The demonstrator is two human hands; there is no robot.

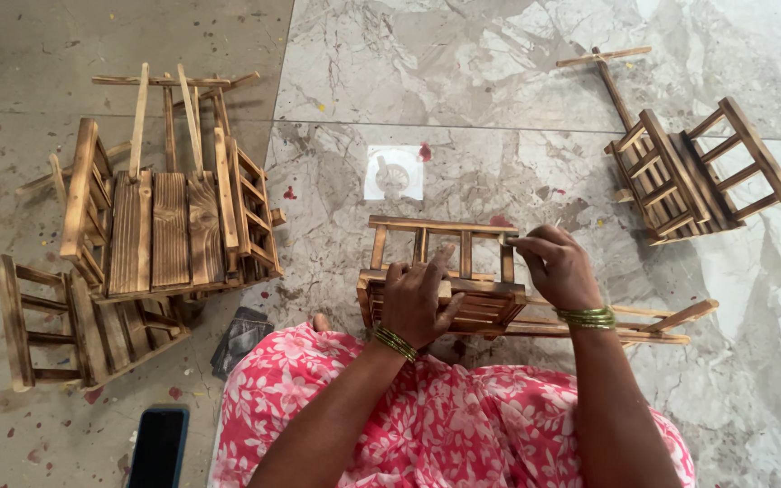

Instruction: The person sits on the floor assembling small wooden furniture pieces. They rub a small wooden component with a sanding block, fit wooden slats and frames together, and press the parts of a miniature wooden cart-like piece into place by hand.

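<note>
- The small wooden crate [445,271] lies on the marble floor [499,81] right in front of the seated person's knees, tipped so that one railed side stands up and faces the camera.
- It is made of scorched, brown-toned slats: a top rail, short upright spindles beneath it, and a slatted body lower down, partly hidden by the hands.
- A long wooden stick frame [644,323] lies on the floor behind the crate's right side, reaching out to the right; whether it is joined to the crate I cannot tell.
- The left hand [418,303] lies flat over the crate's near side, fingers spread and pressed on the slats, a green bangle at the wrist.
- The right hand [558,267] is curled at the right end of the top rail, fingertips pinched together on the corner; anything held between them is too small to make out.
- The crate in hand holds nothing that I can see; its inside is mostly covered.
- To the left, a stack of finished crates [164,217] rests on the floor, with stick handles poking up; another crate [74,325] lies tipped beside it, empty.
- At upper right one more crate with handle [689,167] lies on its side, also empty.
- A dark phone [157,447] lies at the lower left, near the pink floral garment [427,425].
</note>
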